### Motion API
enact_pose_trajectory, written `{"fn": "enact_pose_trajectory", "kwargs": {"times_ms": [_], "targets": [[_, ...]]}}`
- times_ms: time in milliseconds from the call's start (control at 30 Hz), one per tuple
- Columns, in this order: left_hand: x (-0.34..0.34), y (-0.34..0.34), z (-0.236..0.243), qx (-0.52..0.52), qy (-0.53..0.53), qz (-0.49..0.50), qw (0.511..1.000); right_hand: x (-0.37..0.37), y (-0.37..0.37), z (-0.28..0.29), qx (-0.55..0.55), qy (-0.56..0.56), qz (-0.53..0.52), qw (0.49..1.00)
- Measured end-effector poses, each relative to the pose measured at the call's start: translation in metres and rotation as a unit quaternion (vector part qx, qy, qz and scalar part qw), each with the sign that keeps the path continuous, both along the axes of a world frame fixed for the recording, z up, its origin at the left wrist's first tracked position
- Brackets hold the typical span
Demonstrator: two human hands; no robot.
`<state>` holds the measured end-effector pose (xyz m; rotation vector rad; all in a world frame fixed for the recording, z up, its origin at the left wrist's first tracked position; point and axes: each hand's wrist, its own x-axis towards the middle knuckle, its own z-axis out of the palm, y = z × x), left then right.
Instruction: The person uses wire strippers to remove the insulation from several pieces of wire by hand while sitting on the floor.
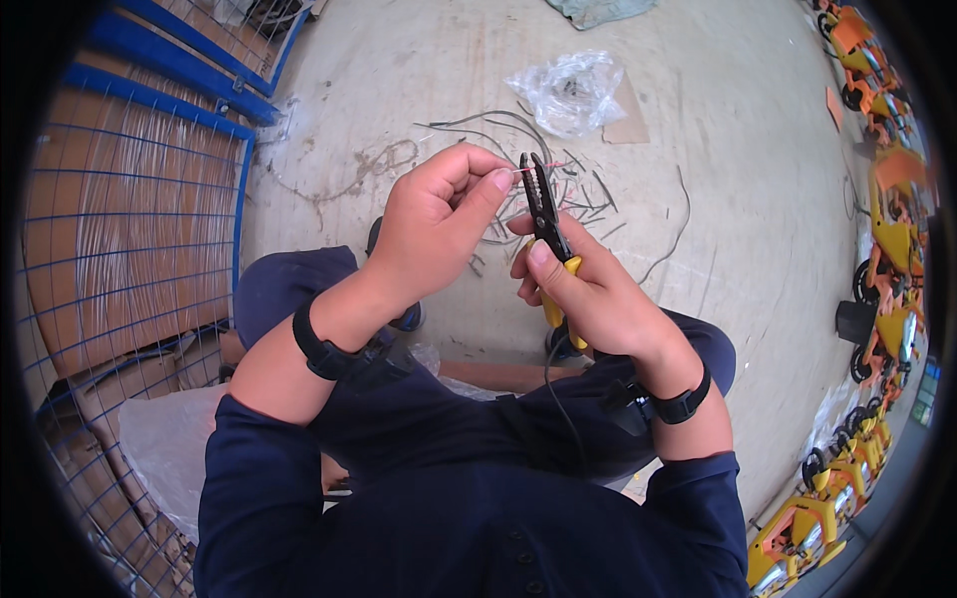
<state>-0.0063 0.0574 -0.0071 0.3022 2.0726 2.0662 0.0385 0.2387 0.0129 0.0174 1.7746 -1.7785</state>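
My left hand (431, 221) is closed, thumb and forefinger pinching a thin wire (519, 170) whose end reaches the jaws of the wire strippers. These wire strippers (541, 204) have black notched jaws and yellow handles, and point away from me. Around the handles my right hand (603, 289) is wrapped, thumb on the near side. Whether the jaws bite on the wire is too small to tell. A dark cable (554, 387) hangs below my right hand across my lap. Beyond both hands, many cut wire pieces (588, 207) lie scattered on the concrete floor.
Clear plastic film (570, 95) and a cardboard piece (625, 112) lie farther out. A blue mesh cage (242, 189) with wrapped cardboard stands at left. Yellow and orange small bikes (890, 234) line the right side. A long loose cable (684, 214) curves on the floor.
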Motion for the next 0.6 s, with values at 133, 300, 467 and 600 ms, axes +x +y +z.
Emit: {"fn": "enact_pose_trajectory", "kwargs": {"times_ms": [133, 300, 467, 600], "targets": [[-0.0002, -0.0024, 0.0023, -0.019, -0.012, 0.005, 1.000, -0.0003, -0.0006, -0.0009, -0.010, -0.012, -0.001, 1.000], [-0.0005, -0.0003, -0.0058, 0.007, 0.015, 0.009, 1.000, -0.0005, -0.0018, -0.0025, -0.017, -0.015, -0.012, 1.000], [-0.0003, -0.0004, -0.0050, -0.010, 0.008, 0.010, 1.000, -0.0010, -0.0010, -0.0026, -0.026, -0.021, -0.015, 0.999], [-0.0002, 0.0006, -0.0015, -0.013, -0.004, 0.014, 1.000, -0.0011, -0.0012, -0.0003, -0.002, -0.023, -0.011, 1.000]]}}
